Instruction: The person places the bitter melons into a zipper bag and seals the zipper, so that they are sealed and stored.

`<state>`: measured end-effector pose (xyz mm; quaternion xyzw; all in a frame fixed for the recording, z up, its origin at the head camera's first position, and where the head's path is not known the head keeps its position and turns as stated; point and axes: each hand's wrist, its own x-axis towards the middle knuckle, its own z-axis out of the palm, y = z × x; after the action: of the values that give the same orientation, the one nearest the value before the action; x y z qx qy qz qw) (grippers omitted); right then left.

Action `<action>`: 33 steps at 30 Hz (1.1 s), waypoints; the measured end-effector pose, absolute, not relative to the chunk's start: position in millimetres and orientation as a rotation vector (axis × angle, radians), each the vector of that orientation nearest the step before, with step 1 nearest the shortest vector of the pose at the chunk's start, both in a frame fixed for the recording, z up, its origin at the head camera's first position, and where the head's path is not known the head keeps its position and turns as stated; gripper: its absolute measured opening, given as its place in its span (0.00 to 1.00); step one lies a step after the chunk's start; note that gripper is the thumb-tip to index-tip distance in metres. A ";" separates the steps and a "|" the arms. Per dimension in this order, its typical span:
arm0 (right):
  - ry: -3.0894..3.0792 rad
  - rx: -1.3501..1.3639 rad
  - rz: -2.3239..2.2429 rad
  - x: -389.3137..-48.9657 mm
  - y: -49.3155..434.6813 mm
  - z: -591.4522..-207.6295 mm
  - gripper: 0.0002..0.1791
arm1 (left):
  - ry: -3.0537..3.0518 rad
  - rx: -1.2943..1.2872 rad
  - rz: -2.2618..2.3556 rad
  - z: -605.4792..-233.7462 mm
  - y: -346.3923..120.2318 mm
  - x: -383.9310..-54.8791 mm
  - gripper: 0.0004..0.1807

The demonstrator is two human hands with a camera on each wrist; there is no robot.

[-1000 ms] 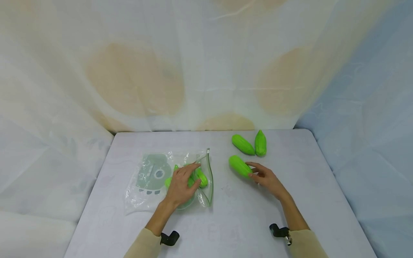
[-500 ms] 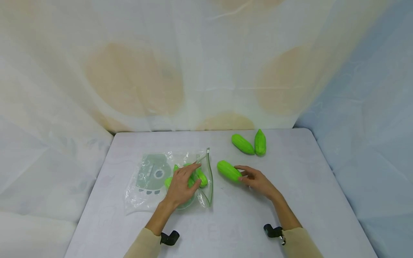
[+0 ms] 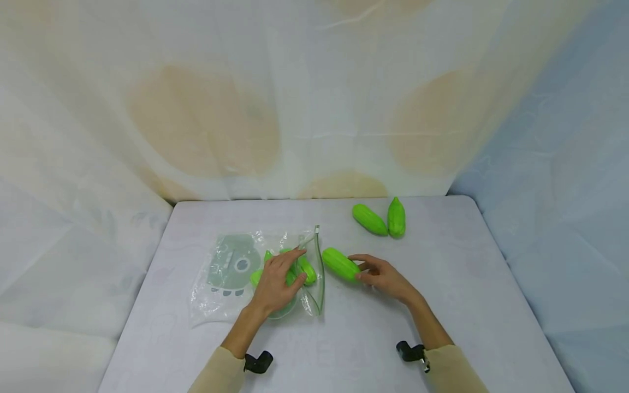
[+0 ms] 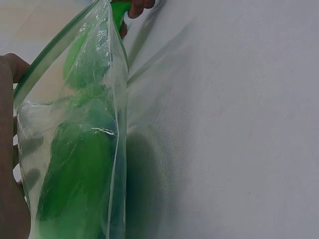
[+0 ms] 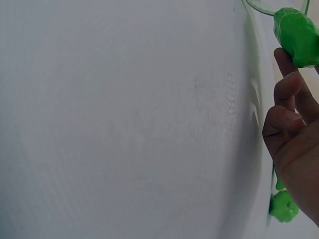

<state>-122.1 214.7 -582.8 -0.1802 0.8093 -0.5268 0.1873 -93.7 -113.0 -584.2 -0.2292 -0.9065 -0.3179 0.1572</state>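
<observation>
A clear zip bag (image 3: 219, 308) with a green-edged mouth lies on the left of the table, its mouth facing right. Several bright green ribbed gourds (image 3: 307, 271) show inside it. My left hand (image 3: 275, 286) rests over the bag near the mouth, fingers and thumb spread; in the left wrist view its fingers lie along the raised plastic (image 4: 117, 149). My right hand (image 3: 387, 278) pinches one end of another green gourd (image 3: 339, 263) between thumb and fingers. That gourd's far end is right at the bag's mouth. In the right wrist view its pointed end (image 5: 296, 37) sits at the fingertips.
Two more green gourds, one slanted (image 3: 369, 219) and one upright in view (image 3: 396, 218), lie near the back of the white-covered table (image 3: 344, 349). Patterned white cloth (image 3: 314, 98) hangs behind the table and at both sides.
My right hand has moved left and slightly toward me, bringing the gourd to the bag's mouth. The left hand and the bag have stayed put.
</observation>
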 end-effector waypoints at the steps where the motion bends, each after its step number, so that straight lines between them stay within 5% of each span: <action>1: 2.273 -0.507 -1.483 -121.9 213.4 -582.7 0.27 | -2.591 -0.657 -0.910 -584.3 -113.0 -93.6 0.30; 33: 2.253 -0.537 -1.407 -124.8 192.3 -580.7 0.23 | -2.564 -0.677 -0.896 -586.5 -110.1 -91.1 0.29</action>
<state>-124.8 192.3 -580.7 -0.1936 0.8122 -0.5070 0.2140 -91.1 -110.1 -586.5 -0.2383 -0.9026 -0.3154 0.1702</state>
